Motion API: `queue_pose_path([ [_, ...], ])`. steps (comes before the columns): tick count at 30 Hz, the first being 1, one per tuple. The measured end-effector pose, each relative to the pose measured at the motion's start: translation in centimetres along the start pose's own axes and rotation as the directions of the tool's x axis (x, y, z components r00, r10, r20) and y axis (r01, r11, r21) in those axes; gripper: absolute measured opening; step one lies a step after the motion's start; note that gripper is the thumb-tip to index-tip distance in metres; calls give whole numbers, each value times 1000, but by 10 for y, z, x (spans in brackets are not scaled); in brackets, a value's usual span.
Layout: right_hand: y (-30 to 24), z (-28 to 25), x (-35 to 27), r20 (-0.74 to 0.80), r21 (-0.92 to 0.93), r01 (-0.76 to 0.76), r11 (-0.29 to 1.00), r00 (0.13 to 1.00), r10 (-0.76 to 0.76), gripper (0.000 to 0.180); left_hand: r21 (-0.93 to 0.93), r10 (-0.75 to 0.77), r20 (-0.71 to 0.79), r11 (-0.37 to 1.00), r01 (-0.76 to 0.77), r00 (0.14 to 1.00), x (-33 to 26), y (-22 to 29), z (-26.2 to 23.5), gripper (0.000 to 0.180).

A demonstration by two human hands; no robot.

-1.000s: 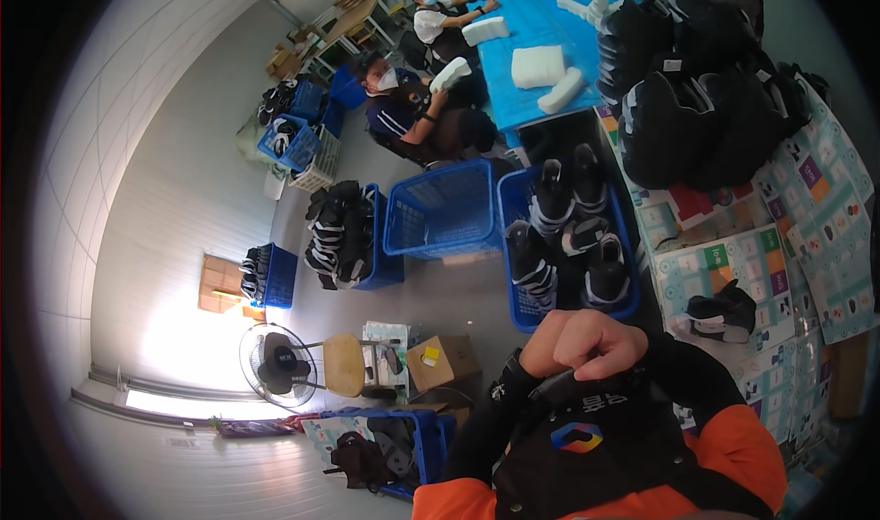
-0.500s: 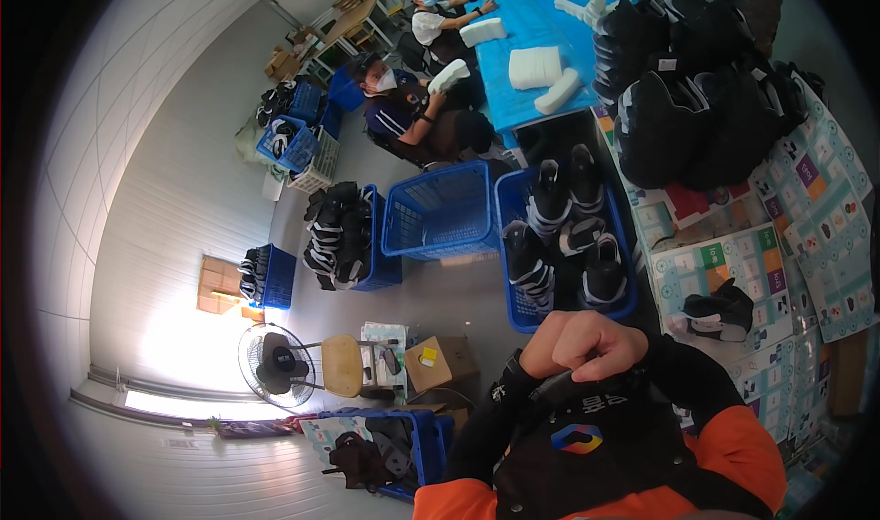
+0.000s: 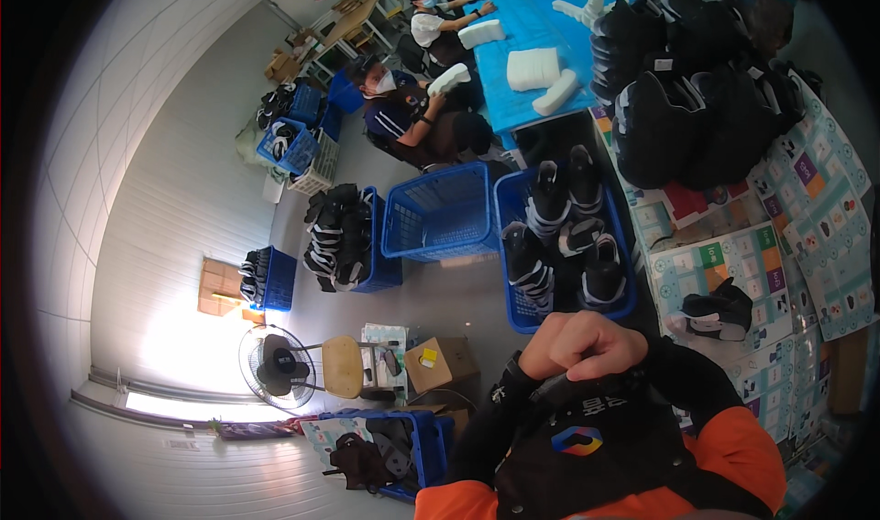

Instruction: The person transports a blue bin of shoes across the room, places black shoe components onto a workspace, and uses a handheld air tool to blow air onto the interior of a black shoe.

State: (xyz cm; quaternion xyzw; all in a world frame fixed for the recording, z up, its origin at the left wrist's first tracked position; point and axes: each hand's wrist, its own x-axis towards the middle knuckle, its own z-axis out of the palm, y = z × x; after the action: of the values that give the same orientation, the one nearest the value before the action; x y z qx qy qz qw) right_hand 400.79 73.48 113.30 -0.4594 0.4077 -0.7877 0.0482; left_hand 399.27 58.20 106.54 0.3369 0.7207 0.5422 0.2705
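My left hand (image 3: pixel 541 348) and my right hand (image 3: pixel 600 344) are drawn together, touching, in front of my dark apron (image 3: pixel 536 460). The right hand is curled into a fist, thumb across the front. Behind it, the left hand is bent closed, its fingers mostly covered. Whether anything lies inside either is hidden. Just beyond them stands a blue basket (image 3: pixel 520 316) with several black-and-grey shoes (image 3: pixel 603 277) in it. To the right, a single black-and-grey shoe (image 3: pixel 720 311) rests on a table covered with printed sheets (image 3: pixel 674 263).
Large black shoes (image 3: pixel 660 121) are piled at the far right. Another blue basket (image 3: pixel 440 245) and a shoe-filled one (image 3: pixel 385 268) stand leftward. Two seated people handle white pads near a blue-covered table (image 3: pixel 504 52). A fan (image 3: pixel 252 359), stool (image 3: pixel 342 366) and carton (image 3: pixel 443 362) are left.
Almost nothing differs. My joined hands stay in place with the same grip; the view has shifted only very slightly.
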Motion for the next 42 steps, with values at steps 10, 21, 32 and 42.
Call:
queue_pose_path([
  [10,-60,15,9,282,331,9,944,953,-108,71,132,-44,93,991,31,995,13,1,-15,37],
  [21,-28,12,8,183,260,132,957,966,-183,62,274,294,-433,943,-187,852,5,43,1,30],
  [32,-44,22,1,-147,85,-18,996,989,30,35,253,55,-136,967,-19,989,-14,47,9,21],
  [42,-3,6,-9,25,10,-155,988,988,155,17,621,825,-505,552,-557,254,30,-24,29,38],
])
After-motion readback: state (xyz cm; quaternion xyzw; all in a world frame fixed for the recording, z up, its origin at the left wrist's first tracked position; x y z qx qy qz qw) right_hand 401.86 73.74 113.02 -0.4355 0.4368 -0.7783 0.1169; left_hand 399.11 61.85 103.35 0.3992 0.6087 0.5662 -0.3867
